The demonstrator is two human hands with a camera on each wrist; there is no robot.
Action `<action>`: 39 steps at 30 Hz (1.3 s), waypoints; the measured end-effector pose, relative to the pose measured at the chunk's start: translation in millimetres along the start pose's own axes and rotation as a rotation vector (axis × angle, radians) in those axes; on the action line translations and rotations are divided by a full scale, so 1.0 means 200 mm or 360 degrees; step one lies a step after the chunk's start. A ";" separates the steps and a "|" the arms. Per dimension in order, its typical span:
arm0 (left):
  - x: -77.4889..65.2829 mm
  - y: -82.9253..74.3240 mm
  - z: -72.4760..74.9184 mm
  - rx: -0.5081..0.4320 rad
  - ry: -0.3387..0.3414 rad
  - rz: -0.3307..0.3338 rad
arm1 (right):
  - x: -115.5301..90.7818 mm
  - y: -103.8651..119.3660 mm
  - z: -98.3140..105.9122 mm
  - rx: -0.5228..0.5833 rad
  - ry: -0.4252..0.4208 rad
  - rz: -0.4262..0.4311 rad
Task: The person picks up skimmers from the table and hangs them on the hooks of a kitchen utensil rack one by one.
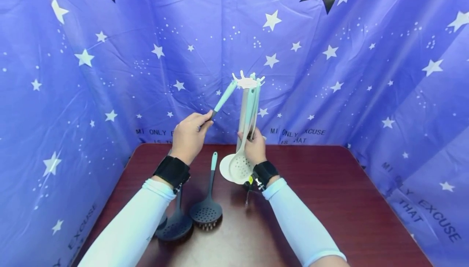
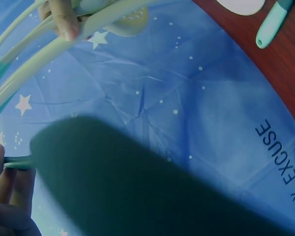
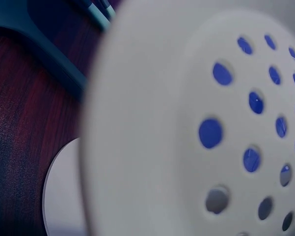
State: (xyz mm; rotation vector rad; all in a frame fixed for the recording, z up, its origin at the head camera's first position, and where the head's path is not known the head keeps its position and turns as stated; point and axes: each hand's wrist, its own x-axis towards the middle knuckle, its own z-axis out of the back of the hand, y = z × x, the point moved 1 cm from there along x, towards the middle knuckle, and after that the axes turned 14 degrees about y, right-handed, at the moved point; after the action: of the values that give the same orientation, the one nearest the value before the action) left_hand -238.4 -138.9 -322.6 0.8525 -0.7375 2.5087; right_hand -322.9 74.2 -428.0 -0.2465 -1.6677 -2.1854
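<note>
My left hand (image 1: 188, 136) pinches the dark neck of a spatula (image 1: 225, 96) with a mint handle. The handle's top end is beside a prong of the white utensil stand (image 1: 247, 83); contact cannot be told. Large and blurred, its dark blade (image 2: 118, 182) fills the lower left wrist view. With my right hand (image 1: 256, 149) I grip the stand's post, behind a hanging white skimmer (image 1: 241, 167) with a mint handle. More light-shafted utensils hang there, partly hidden. Close up, the skimmer's holed bowl (image 3: 186, 123) covers most of the right wrist view.
A dark skimmer (image 1: 206, 211) with a mint handle lies on the reddish-brown table (image 1: 315, 202). Left of it is another dark holed utensil (image 1: 176, 224), partly under my left sleeve. The stand's round white base (image 1: 225, 168) is near the table's far side. A blue starred curtain (image 1: 205, 35) surrounds the table.
</note>
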 end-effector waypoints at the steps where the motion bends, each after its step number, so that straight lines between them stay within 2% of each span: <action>1: 0.00 -0.01 0.00 0.0014 0.0028 -0.0002 | 0.00 0.00 0.00 -0.0005 -0.0002 0.0002; 5: -0.01 -0.02 -0.01 0.0041 0.0120 0.0015 | -0.01 0.01 0.00 -0.0016 -0.0013 0.0003; 13: -0.02 0.00 -0.01 0.0059 0.0151 0.0117 | -0.02 0.01 -0.01 -0.0028 0.0005 0.0009; 20: -0.03 0.01 -0.02 -0.0018 0.0251 0.0193 | -0.02 0.00 -0.01 -0.0019 0.0009 -0.0015; 26: -0.05 0.04 0.00 -0.0094 0.0256 0.0210 | -0.02 0.01 0.00 -0.0020 0.0007 0.0002; 29: -0.06 0.10 0.01 -0.0069 0.0287 0.0270 | -0.01 0.01 -0.01 -0.0011 -0.0005 0.0005; 32: -0.10 0.20 0.02 0.0006 0.0381 0.0382 | 0.00 0.00 -0.01 -0.0016 -0.0014 -0.0004; 35: -0.16 0.34 0.02 0.0095 0.0502 0.0555 | 0.00 0.00 -0.01 -0.0021 -0.0013 -0.0016; 39: -0.26 0.52 0.03 0.0166 0.0710 0.0861 | 0.00 -0.01 -0.02 -0.0002 0.0000 -0.0031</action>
State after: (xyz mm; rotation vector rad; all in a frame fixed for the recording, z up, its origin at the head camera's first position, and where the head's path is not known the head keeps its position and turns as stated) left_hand -249.8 -234.0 -389.8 0.0950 -0.7569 3.0738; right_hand -323.7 71.4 -429.8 -0.2320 -1.6757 -2.2005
